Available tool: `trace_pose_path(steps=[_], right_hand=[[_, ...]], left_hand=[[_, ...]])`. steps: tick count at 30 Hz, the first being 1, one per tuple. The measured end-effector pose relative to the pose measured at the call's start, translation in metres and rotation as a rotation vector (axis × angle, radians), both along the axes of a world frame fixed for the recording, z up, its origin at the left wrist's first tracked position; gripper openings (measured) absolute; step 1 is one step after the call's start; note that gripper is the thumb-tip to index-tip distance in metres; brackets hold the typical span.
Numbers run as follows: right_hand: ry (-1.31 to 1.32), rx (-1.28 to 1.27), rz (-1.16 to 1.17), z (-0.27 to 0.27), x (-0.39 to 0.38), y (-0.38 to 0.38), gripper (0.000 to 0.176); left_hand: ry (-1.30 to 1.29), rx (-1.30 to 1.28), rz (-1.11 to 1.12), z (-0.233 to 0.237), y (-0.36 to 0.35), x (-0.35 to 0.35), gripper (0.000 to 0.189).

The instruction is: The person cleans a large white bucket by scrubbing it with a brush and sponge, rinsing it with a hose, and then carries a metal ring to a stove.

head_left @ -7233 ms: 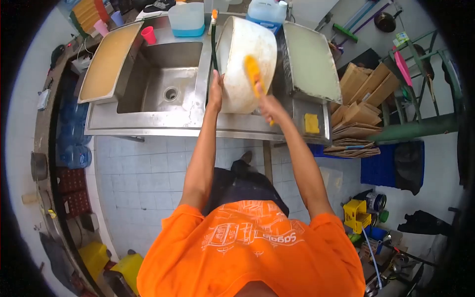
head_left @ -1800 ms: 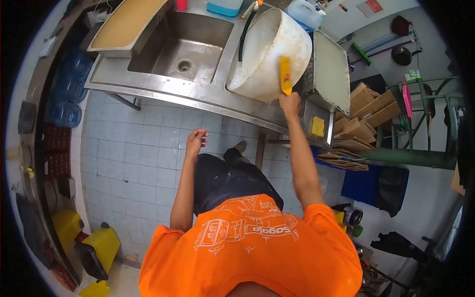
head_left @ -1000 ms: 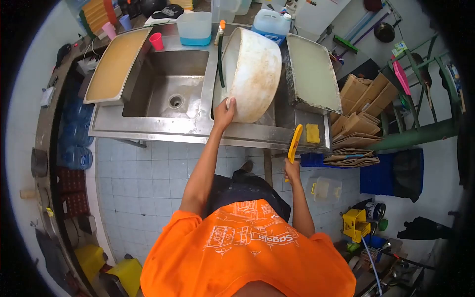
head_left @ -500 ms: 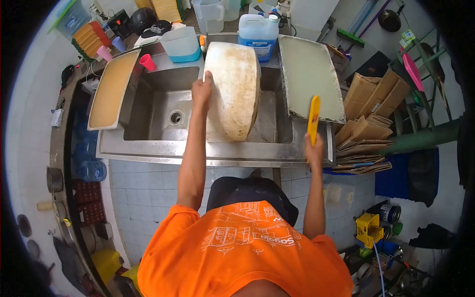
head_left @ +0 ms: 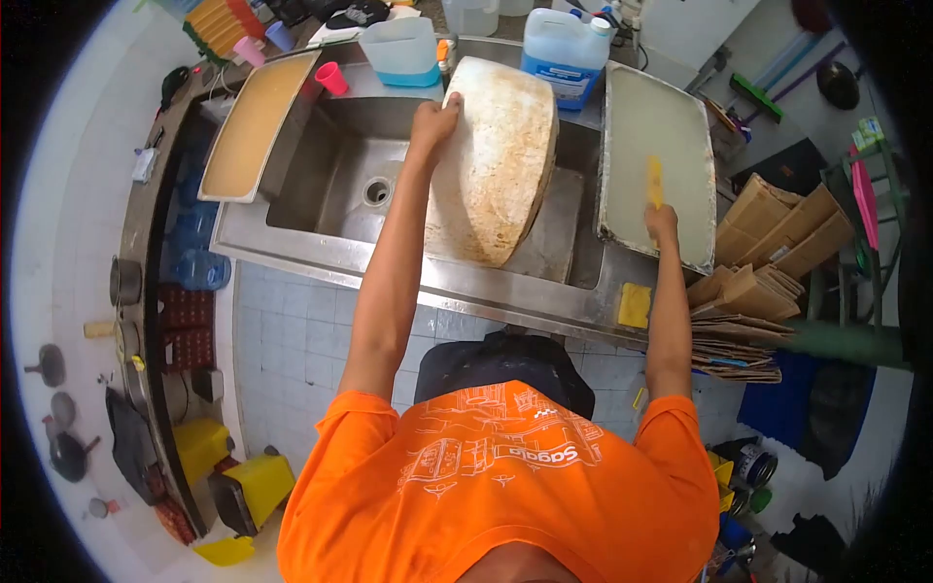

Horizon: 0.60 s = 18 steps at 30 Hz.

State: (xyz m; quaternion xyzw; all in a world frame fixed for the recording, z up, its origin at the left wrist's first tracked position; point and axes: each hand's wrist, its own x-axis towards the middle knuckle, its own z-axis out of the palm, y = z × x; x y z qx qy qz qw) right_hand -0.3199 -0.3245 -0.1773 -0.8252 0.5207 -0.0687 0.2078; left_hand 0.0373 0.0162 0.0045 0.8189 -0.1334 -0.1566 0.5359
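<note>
White and brown-stained, the tub (head_left: 501, 155) lies on its side over the sink basin (head_left: 561, 216), its longer span running far to near. The left hand (head_left: 434, 122) grips its left edge and is nearer; right of the tub, the right hand (head_left: 663, 223) clasps a yellow brush (head_left: 654, 179), roughly parallel, above the metal tray (head_left: 604, 165).

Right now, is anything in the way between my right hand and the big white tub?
Yes: the left rim of the right-hand tray lies between your right hand and the white tub, with a stretch of sink basin beyond it. Nothing else visible stands between them.
</note>
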Motion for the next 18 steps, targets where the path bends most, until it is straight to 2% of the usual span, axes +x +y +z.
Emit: trace_pose_path(steps=[1,3,4,6,8,10,12,13,14,18], right_hand=[[0.003,0.003,0.012,0.009,0.006,0.007,0.042],[-0.349,0.599,-0.180,0.061,0.023,0.039,0.049],[-0.350,0.602,-0.178,0.087,0.030,0.061,0.049],[-0.598,0.537,-0.145,0.135,0.041,0.107,0.054],[-0.648,0.487,0.008,0.166,0.051,0.137,0.054],[-0.658,0.271,0.210,0.164,0.069,0.156,0.057],[-0.550,0.279,0.264,0.178,0.087,0.194,0.056],[-0.645,0.186,0.354,0.167,0.098,0.206,0.052],[-0.571,0.193,0.295,0.169,0.108,0.223,0.051],[-0.633,0.044,0.208,0.154,0.131,0.270,0.051]], left_hand=[[0.021,-0.022,0.002,0.003,0.001,-0.002,0.059],[0.020,-0.007,-0.034,0.001,0.006,-0.001,0.056],[-0.025,-0.062,-0.070,0.006,0.010,-0.007,0.055],[-0.067,-0.112,-0.114,0.006,0.022,-0.018,0.053],[0.003,-0.151,-0.196,0.002,0.040,-0.029,0.053],[-0.044,-0.195,-0.209,-0.021,0.065,-0.048,0.055],[-0.059,-0.236,-0.181,-0.045,0.090,-0.071,0.057],[-0.021,-0.226,-0.154,-0.057,0.103,-0.084,0.058],[0.002,-0.209,-0.157,-0.074,0.114,-0.092,0.059],[-0.050,-0.267,-0.121,-0.136,0.150,-0.111,0.055]])
